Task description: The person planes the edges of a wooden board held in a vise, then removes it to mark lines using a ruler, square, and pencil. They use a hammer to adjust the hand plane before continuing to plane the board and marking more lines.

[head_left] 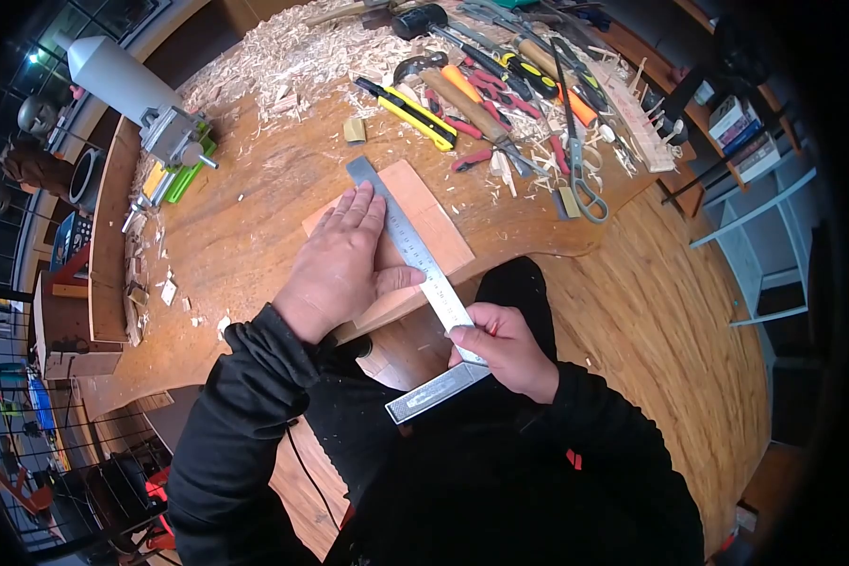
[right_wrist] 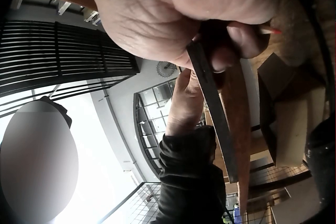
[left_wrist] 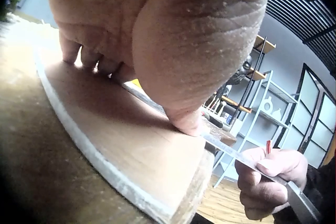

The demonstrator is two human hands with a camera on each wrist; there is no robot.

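Note:
A metal try square with a ruled blade (head_left: 415,247) lies diagonally across a flat reddish-brown board (head_left: 434,222) at the table's front edge. The left hand (head_left: 341,264) rests on the board, fingers extended against the blade, thumb touching it lower down. The right hand (head_left: 505,351) pinches the blade near the square's stock (head_left: 436,392), which hangs past the table edge. A red-tipped thin item (left_wrist: 268,147) sticks out of the right hand (left_wrist: 270,182) in the left wrist view. In the right wrist view the stock (right_wrist: 212,108) extends below the right hand (right_wrist: 194,14).
Wood shavings (head_left: 278,57) cover the back of the table. A yellow cutter (head_left: 407,113), scissors (head_left: 575,151), a mallet (head_left: 419,21) and several other tools lie at back right. A clamp vise (head_left: 172,137) stands at left. Small wood scraps dot the tabletop (head_left: 245,222).

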